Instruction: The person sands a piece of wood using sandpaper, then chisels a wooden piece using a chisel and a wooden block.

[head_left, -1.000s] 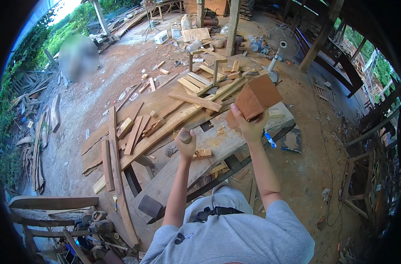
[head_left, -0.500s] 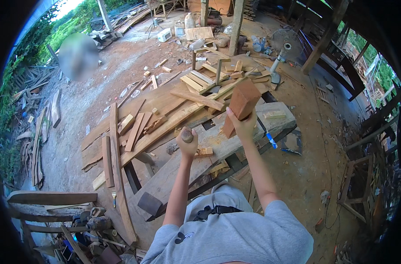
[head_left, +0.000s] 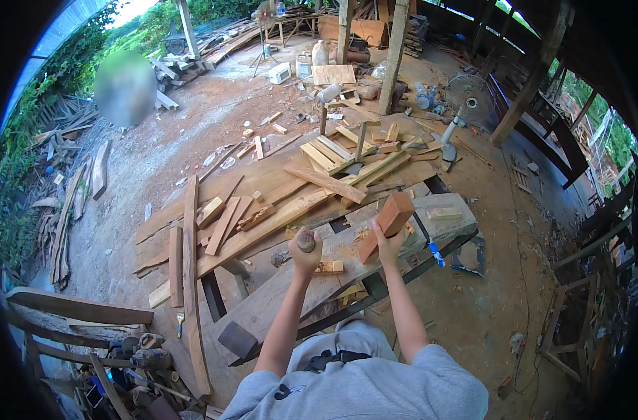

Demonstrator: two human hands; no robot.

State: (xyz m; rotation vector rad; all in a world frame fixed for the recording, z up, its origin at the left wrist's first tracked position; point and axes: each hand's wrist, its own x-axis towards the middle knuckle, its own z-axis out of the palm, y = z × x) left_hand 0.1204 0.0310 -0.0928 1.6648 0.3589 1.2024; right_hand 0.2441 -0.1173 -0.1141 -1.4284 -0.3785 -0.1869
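My left hand (head_left: 306, 262) is closed around a thick round wooden handle (head_left: 306, 242) whose blunt end points up; whatever is below the fist is hidden. In my right hand (head_left: 390, 245) is a reddish-brown wooden block (head_left: 394, 212), gripped near its lower part and tilted over the bench. Both hands are above a heavy grey wooden bench plank (head_left: 277, 316). A short yellowish wood piece (head_left: 331, 267) lies on the plank beside the left fist. Wood chips are scattered between the two hands.
Boards and offcuts (head_left: 228, 224) cover the far-left side. A dark block (head_left: 238, 339) sits on the bench's near-left end, a pale wood strip (head_left: 444, 213) on its right end. A blue-handled tool (head_left: 437, 255) is at the right edge. A standing fan (head_left: 455, 126) stands beyond.
My right hand has come down toward the bench with the wooden block. The left hand keeps its grip on the handle. The view has shifted a little.
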